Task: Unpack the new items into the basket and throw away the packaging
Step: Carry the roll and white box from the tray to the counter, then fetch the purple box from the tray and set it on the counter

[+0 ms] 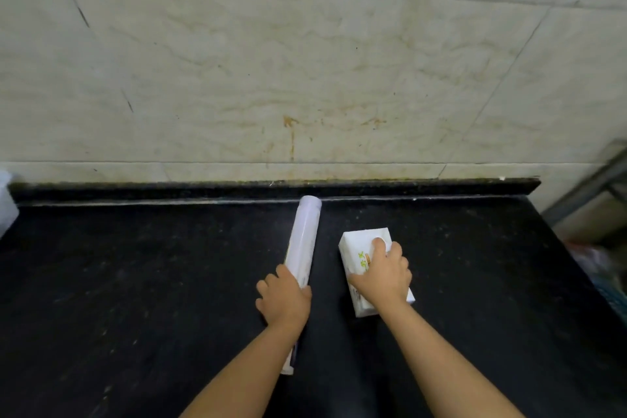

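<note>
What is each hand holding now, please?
Left hand: closed around the long white cylindrical roll.
Right hand: gripping the white rectangular box from above.

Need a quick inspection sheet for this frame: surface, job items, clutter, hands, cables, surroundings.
Surface: black stone countertop, dark and speckled, raised back lip.
Job's things: long white roll lying lengthwise toward the wall; white box with green print, flat on the counter. Basket not in view.
Clutter: white object cut off at the left edge, unidentifiable.
Hands: left hand gripping the roll; right hand gripping the box from above.
Cables: nothing seen.
Surroundings: stained tiled wall behind; blurred metal frame and blurred items at right.
</note>
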{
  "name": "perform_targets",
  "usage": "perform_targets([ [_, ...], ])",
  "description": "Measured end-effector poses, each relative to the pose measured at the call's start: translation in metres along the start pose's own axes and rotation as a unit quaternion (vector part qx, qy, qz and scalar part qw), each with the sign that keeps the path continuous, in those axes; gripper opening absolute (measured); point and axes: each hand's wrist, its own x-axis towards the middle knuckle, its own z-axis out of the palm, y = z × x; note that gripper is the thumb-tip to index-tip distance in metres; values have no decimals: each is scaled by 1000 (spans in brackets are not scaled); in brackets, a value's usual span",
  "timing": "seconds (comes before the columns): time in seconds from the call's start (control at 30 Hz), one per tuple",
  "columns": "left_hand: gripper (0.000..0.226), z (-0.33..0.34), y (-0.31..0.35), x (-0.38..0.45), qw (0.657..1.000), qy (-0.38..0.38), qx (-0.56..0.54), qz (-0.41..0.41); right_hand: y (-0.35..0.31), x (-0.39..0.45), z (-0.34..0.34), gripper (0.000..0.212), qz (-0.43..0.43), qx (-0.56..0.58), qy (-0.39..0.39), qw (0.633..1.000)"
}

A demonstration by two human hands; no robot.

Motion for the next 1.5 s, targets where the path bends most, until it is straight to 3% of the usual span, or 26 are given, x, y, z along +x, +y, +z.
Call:
perform_targets([
  [0.2, 58, 6, -8, 5, 1000, 6, 4, 21, 2, 2, 12, 75, -1, -11, -8, 1000],
  [0.37, 74, 1, -6, -6, 995, 67, 11, 69, 15, -4, 2, 86, -21, 48, -16, 999],
  [0.57, 44, -3, 36, -44, 963, 103, 59, 242, 77, -27, -45, 73, -23, 109, 9, 994],
  [0.73, 34, 21, 131, -120, 900, 46, 55, 429, 172, -58, -112, 60, -25, 71, 79, 994],
  [0.9, 30, 71, 246, -219, 829, 64, 117, 543, 298, -92, -195, 55, -45, -10, 140, 989],
  [1.17, 33, 129, 404, -366, 792, 93, 178, 577, 485, -135, -326, 43, -25, -55, 200, 978],
  [1.5, 39, 149, 575, -408, 802, 135, 212, 542, 626, -80, -426, 42, 20, 1, 233, 972],
])
